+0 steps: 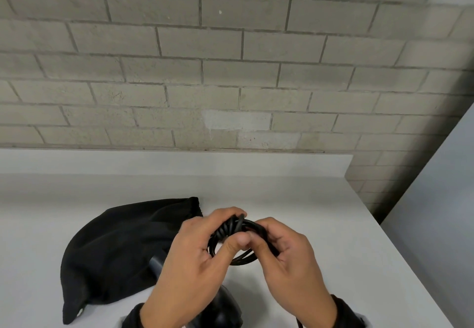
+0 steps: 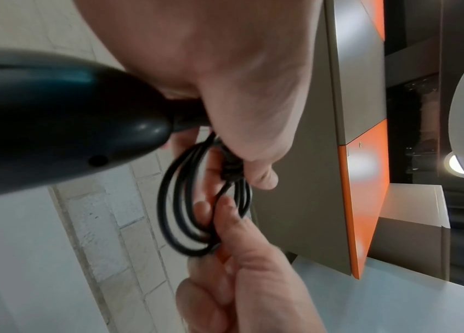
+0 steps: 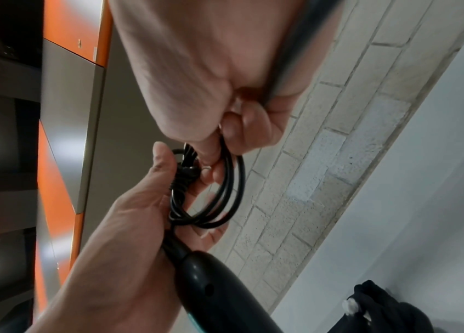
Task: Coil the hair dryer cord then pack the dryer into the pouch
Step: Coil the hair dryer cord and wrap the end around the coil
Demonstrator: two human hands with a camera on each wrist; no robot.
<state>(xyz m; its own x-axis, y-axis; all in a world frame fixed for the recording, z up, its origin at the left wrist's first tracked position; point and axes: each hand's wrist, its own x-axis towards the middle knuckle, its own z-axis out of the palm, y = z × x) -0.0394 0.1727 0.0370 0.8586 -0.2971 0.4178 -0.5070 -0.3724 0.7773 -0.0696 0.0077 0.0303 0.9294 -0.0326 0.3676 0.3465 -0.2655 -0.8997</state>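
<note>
Both hands hold the black cord coil [image 1: 239, 244] above the white table. My left hand [image 1: 230, 225] pinches the coil where turns are wound tightly round the bundle [image 2: 229, 167]. My right hand [image 1: 264, 235] grips the opposite side of the loops [image 3: 229, 180], and a loose strand [image 3: 296, 45] runs back from its curled fingers along the wrist. The black hair dryer [image 1: 225, 309] lies under the wrists, its handle [image 2: 54, 117] joined to the cord by the left palm. The black cloth pouch [image 1: 115, 250] lies flat to the left, its drawstring mouth [image 1: 196, 207] near the left hand.
The white table [image 1: 333, 225] backs onto a grey brick wall [image 1: 230, 71], with its right edge [image 1: 400, 250] running diagonally close to my right hand. Orange and grey cabinet panels [image 2: 362, 180] show in the wrist views.
</note>
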